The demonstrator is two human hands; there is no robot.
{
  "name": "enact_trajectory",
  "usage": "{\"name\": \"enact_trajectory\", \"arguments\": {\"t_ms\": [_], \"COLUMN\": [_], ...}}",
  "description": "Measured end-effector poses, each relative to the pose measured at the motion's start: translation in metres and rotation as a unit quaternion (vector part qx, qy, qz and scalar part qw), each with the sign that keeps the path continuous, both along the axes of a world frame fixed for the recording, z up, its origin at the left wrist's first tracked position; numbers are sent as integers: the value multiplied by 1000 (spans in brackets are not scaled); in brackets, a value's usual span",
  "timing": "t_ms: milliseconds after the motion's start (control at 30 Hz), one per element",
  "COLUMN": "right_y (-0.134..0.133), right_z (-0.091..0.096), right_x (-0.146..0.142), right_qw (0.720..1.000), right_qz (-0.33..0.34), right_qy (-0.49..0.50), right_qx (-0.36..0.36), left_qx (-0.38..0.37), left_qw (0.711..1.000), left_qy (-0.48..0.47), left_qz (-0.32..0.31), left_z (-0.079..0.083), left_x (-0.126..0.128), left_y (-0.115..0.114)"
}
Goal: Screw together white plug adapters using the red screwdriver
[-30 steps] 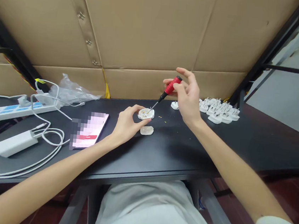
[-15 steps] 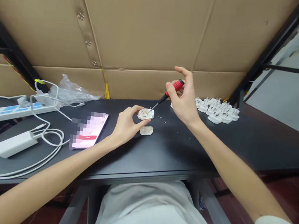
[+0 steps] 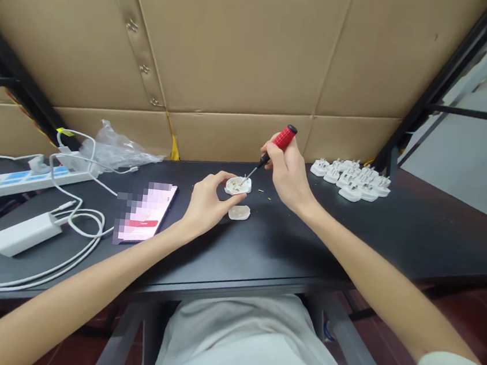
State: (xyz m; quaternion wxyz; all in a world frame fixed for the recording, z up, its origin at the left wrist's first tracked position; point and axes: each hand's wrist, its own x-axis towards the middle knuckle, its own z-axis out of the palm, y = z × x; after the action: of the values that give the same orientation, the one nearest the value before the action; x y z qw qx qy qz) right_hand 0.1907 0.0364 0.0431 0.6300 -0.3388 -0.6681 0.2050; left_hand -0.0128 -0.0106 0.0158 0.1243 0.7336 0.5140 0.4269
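My left hand (image 3: 209,201) grips an opened white plug (image 3: 238,186) by its sides, thumb in front and fingers behind, on the black table. Small metal parts show inside the plug. In my right hand (image 3: 288,173) is a screwdriver (image 3: 279,142) with a red and black handle, tilted so that its tip reaches into the plug. Just in front of the plug lies a loose white plug cover (image 3: 239,213). Two small brass-coloured screws, one of them a screw (image 3: 260,191) beside the plug, rest on the table to its right.
Several white plugs (image 3: 352,179) stand grouped at the back right. To the left lie a phone (image 3: 147,213), a white power adapter (image 3: 27,234) with coiled cable, a power strip (image 3: 21,181) and a clear plastic bag (image 3: 114,148). A cardboard wall (image 3: 247,61) closes off the back.
My right hand has closed its fingers around the screwdriver handle and shifted slightly left. The screwdriver stands a little steeper. My left hand and the plug have barely moved.
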Motion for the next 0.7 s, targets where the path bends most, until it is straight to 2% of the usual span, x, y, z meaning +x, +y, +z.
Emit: {"name": "enact_trajectory", "arguments": {"t_ms": [133, 400, 467, 600, 700], "right_y": [6, 14, 14, 14, 14], "right_z": [0, 2, 1, 0, 1], "right_x": [-1, 7, 7, 6, 8], "right_qw": [999, 996, 997, 999, 999], "right_qz": [-29, 58, 51, -8, 8], "right_qy": [21, 62, 52, 38, 33], "right_qx": [-11, -22, -29, -21, -35], "left_qx": [3, -1, -2, 2, 6], "left_qw": [1000, 1000, 1000, 1000, 1000], "left_qy": [0, -1, 0, 4, 11], "left_qz": [-1, 2, 3, 1, -1], "left_z": [-2, -2, -1, -2, -5], "left_x": [-1, -1, -1, -1, -3], "left_y": [1, 1, 1, 2, 3]}}
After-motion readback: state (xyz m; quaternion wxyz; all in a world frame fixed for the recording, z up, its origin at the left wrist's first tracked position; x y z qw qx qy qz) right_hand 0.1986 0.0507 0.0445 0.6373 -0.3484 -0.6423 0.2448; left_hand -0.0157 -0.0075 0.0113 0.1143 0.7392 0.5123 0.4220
